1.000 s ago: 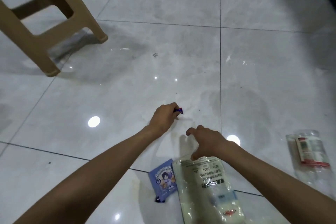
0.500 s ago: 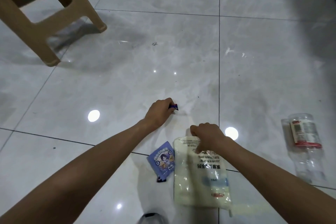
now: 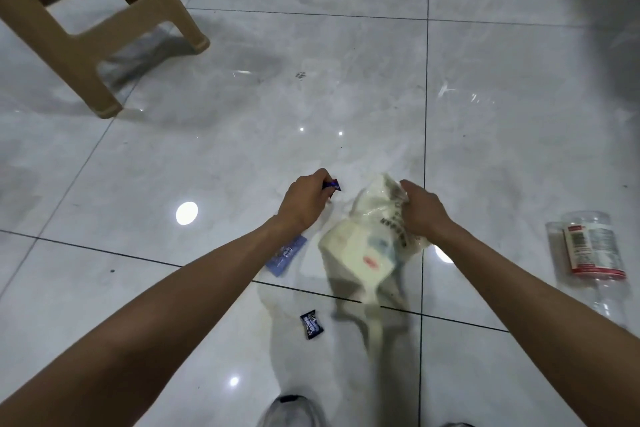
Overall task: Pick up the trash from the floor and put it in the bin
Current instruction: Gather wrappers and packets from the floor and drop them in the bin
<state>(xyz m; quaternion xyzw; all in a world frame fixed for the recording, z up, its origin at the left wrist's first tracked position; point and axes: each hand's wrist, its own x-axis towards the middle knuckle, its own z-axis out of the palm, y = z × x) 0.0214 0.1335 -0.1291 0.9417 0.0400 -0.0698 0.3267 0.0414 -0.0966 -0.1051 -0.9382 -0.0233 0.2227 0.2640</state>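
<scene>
Nearby, stool (image 3: pixel 86 31) far-left; bottle (image 3: pixel 594 253) right; left grip (image 3: pixel 304 201) pinching wrapper (image 3: pixel 333 185); right grip (image 3: pixel 420 210) clutching bag (image 3: pixel 360 246).

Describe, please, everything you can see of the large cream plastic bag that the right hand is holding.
The cream plastic bag is a soft, glossy pouch with dark lettering near its top and pale blue and red marks on its face. The right hand grips its crumpled top edge, so the bag hangs tilted and blurred, with its lower end at or just above the tiled floor. It hangs beside a blue packet.

Open floor (image 3: pixel 346 97) ahead; stool (image 3: pixel 86 28) stands far left.
</scene>
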